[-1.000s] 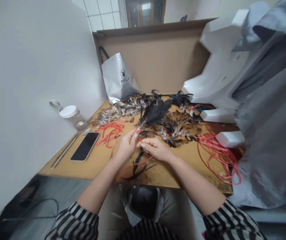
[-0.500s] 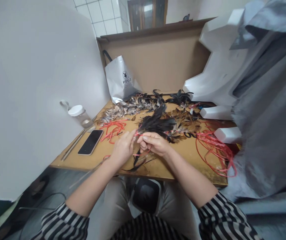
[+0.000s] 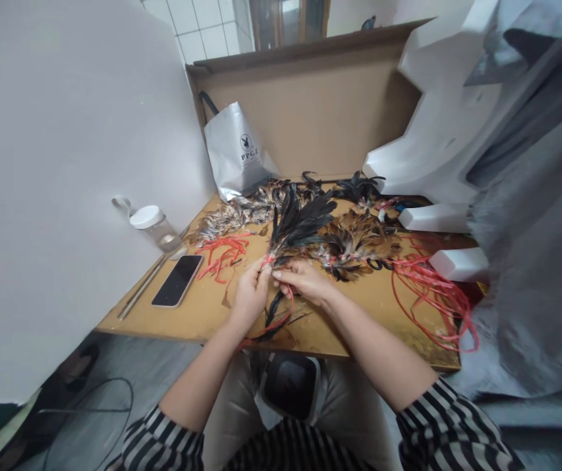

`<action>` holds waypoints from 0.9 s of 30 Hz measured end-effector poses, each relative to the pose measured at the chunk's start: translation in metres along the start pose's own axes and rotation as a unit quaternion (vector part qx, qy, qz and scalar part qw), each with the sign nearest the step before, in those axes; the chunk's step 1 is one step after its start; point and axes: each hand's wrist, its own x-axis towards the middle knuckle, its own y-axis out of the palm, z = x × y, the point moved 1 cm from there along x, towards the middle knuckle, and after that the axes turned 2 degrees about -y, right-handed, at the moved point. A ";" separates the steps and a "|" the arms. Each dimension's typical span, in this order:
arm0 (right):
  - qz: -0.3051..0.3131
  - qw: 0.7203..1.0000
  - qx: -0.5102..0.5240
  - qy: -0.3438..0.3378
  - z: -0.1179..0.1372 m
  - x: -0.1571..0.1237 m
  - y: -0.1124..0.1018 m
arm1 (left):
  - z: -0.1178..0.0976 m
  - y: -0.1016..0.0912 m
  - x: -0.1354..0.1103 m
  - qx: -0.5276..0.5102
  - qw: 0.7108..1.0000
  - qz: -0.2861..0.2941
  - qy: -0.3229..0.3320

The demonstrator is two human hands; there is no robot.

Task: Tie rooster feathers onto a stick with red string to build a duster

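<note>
A person in striped sleeves works with bare hands at a yellow-brown bench (image 3: 359,324). The left hand (image 3: 251,286) pinches a bunch (image 3: 303,219) of long black feathers by its red-wrapped base, thumb and fingers drawn close together. The base sits right at those fingertips; the plumes fan up and away beyond them, leaning to the right. The right hand (image 3: 305,281) is just beside the left, its thumb and first finger narrowed on a red tie (image 3: 289,304) close to the base. From there the tie drops and curves left toward the bench's front edge, passing over a few loose dark feathers (image 3: 273,313) that lie below the hands.

To the right of the bunch is a brown pile (image 3: 366,235) of feathers, and behind and left of it a mottled pile (image 3: 234,216). One small heap of red strips (image 3: 222,254) lies left of the hands; a larger red tangle (image 3: 430,297) spreads at the bench's right end, beside blocky white foam (image 3: 440,144). On the left are a dark-screened phone (image 3: 177,281), thin sticks (image 3: 140,291) and a white-lidded jar (image 3: 156,226). A silver bag (image 3: 236,150) printed "PPGZ" stands at the back left, near an upright cardboard panel (image 3: 320,111). Below the bench, between the person's legs, is a dark bin (image 3: 290,386).
</note>
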 end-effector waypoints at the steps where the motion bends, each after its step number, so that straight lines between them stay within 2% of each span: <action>1: -0.010 1.000 0.010 -0.005 -0.001 0.001 0.001 | -0.001 0.002 0.000 -0.016 1.000 0.001 -0.009; 6: -0.109 0.992 0.048 -0.036 -0.005 0.002 0.002 | 0.000 0.009 0.006 -0.078 0.995 -0.027 -0.054; 12: -0.207 0.968 -0.039 -0.137 -0.006 0.003 0.001 | 0.006 0.022 0.015 -0.116 0.987 -0.049 -0.097; 17: -0.263 0.940 -0.120 -0.181 -0.011 0.009 -0.009 | 0.006 0.032 0.021 -0.036 0.996 -0.057 -0.061; 23: -0.281 0.935 -0.129 -0.173 -0.015 0.010 -0.015 | 0.007 0.036 0.017 0.143 0.988 -0.059 -0.005; 25: -0.280 0.938 -0.114 -0.168 -0.016 0.009 -0.015 | 0.006 0.037 0.014 0.154 0.986 -0.061 -0.002; 27: -0.276 0.944 -0.087 -0.159 -0.015 0.008 -0.015 | 0.002 0.036 0.011 0.122 0.991 -0.054 -0.006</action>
